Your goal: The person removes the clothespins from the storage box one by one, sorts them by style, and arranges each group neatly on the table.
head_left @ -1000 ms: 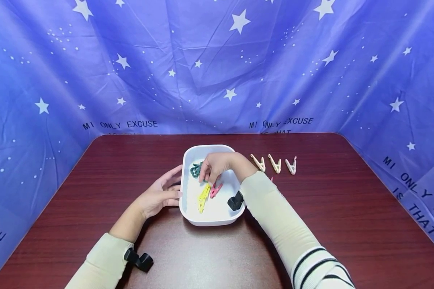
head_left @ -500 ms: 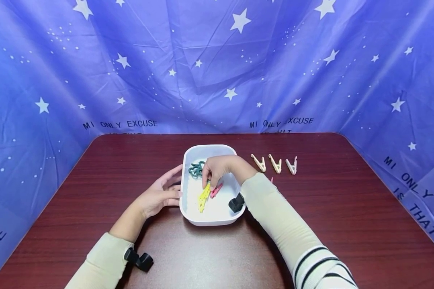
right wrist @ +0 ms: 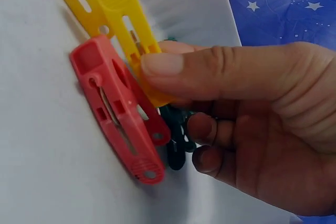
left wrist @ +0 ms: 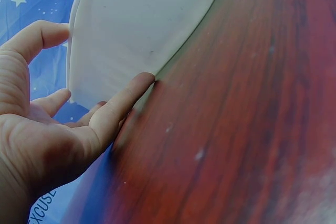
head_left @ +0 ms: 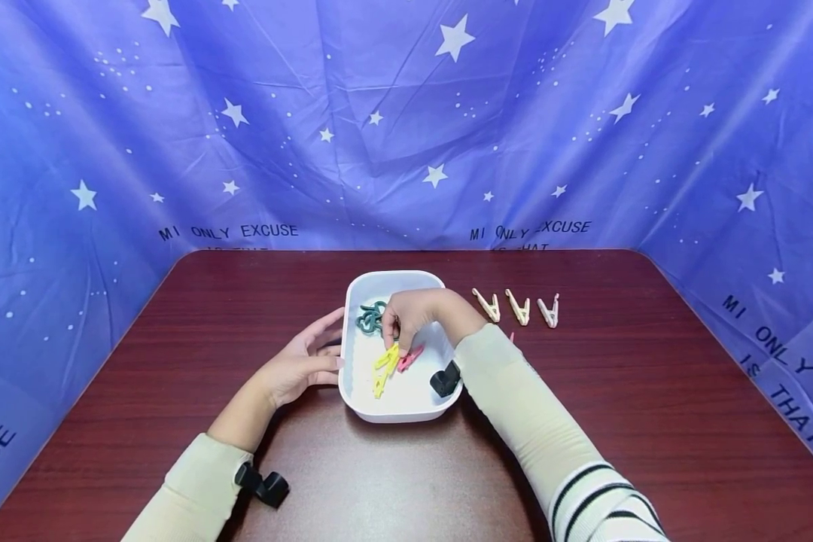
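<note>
Inside a white plastic tub [head_left: 400, 415], my right hand [head_left: 412, 316] pinches a yellow clothespin [right wrist: 137, 35] between thumb and forefinger. Another yellow clothespin [head_left: 379, 385] lies just in front of it. A red clothespin [right wrist: 113, 111] rests on the tub's floor beside the pinched one, below my thumb in the right wrist view. Dark green clothespins [head_left: 369, 322] lie at the tub's far left, partly behind my fingers. My left hand [head_left: 296, 370] has its fingers spread along the tub's left side, fingertips at the outer wall [left wrist: 131, 35].
On the dark red table [head_left: 623, 391], three pale clothespins [head_left: 519, 309] stand in a row right of the tub. A bit of pink [head_left: 512, 336] peeks out behind my right sleeve. A blue starry curtain [head_left: 406, 150] hangs behind the table.
My right hand has shifted slightly right and toward me in the tub and taken hold of a yellow clothespin, which has moved apart from the other. The left hand stays at the tub's side.
</note>
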Tool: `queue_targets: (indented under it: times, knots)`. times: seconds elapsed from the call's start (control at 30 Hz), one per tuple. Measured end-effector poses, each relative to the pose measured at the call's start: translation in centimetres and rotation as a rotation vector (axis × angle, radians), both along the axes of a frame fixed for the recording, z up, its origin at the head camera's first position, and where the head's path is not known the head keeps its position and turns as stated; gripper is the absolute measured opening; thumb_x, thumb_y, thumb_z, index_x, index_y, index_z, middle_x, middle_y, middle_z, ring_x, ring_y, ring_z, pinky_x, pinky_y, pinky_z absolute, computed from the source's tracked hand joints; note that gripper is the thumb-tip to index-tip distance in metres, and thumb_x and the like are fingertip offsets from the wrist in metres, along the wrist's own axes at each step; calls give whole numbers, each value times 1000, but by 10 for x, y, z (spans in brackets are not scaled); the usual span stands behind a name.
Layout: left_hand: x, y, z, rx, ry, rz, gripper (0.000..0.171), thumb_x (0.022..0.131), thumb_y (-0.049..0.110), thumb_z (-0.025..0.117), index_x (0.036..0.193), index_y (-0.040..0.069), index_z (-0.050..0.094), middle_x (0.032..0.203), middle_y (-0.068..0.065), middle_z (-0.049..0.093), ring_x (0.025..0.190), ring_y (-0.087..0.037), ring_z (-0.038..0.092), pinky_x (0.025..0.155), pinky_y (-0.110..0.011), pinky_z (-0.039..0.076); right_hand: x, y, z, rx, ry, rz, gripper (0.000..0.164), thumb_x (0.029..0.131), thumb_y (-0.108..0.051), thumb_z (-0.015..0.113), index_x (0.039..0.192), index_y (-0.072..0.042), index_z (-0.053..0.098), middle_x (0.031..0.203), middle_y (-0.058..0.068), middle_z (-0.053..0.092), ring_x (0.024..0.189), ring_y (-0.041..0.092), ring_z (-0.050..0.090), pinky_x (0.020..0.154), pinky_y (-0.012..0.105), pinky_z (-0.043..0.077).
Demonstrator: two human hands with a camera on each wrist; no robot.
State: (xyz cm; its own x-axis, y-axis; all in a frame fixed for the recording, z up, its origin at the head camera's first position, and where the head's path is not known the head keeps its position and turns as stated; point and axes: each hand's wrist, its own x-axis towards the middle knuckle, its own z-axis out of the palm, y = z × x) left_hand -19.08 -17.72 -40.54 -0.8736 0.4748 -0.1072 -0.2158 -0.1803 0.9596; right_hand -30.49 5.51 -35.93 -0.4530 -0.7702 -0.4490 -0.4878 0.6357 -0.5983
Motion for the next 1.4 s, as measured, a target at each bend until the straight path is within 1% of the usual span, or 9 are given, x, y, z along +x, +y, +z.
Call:
queue_targets:
  times: [0.1,0.27,0.4,0.6,0.8,0.9,1.07,1.17,1.4]
  knots:
    - [0,1,0,-4,5,-3,93,82,-8,62,157,18,15,155,-26,17,123,-36,48,81,-41,57,0,2,6,-9,37,-5,19,70,2,82,85,-8,77,75,-4,62,71,8,52,64,20,46]
    - [-1,1,-1,-2,2,-1,93,82,-8,62,157,19,15,155,-25,17,122,-35,48,80,-42,57,1,7,21,-55,46,-34,19,70,4,79,86,-5,74,76,-3,65,71,8,54,66,21,49]
    - [0,1,-1,5,-6,2,94,82,-7,63,157,20,15,155,-24,18,122,-34,49,80,-42,57,3,12,30,-124,58,-85,18,70,5,80,85,-4,74,76,0,68,71,10,57,66,23,52]
    - [2,1,-1,15,-8,5,94,82,-8,63,157,20,15,155,-24,19,121,-33,51,79,-42,58,4,22,40,-237,134,-186,17,72,3,81,84,-7,74,78,1,69,74,15,61,67,27,53]
    - [1,1,-2,11,-2,2,93,82,-8,62,158,19,15,155,-25,17,122,-34,50,80,-42,57,6,33,46,-314,171,-240,30,73,0,82,101,-4,75,84,3,67,80,16,59,70,27,53]
    - [1,1,-1,9,3,1,93,81,-7,62,157,19,15,155,-25,17,122,-34,49,80,-42,57,6,37,47,-326,205,-234,36,75,-4,82,110,-5,74,83,2,65,80,15,57,69,25,51]
    - [1,2,-1,11,10,1,93,82,-7,62,157,19,15,155,-25,18,120,-34,51,79,-42,58,9,48,48,-357,273,-215,32,79,-8,80,110,-6,75,81,-1,65,75,14,53,66,25,47]
    - [1,1,-2,11,6,3,93,82,-8,62,157,20,15,155,-25,18,119,-33,52,79,-42,58,12,55,49,-384,274,-221,29,81,-7,78,109,-5,74,83,0,65,75,15,52,66,27,46]
    - [1,0,-2,12,9,-1,93,82,-8,62,157,19,15,155,-25,18,119,-32,53,79,-42,58,23,70,50,-455,225,-264,25,85,-4,73,109,0,69,88,4,64,81,19,55,72,30,49]
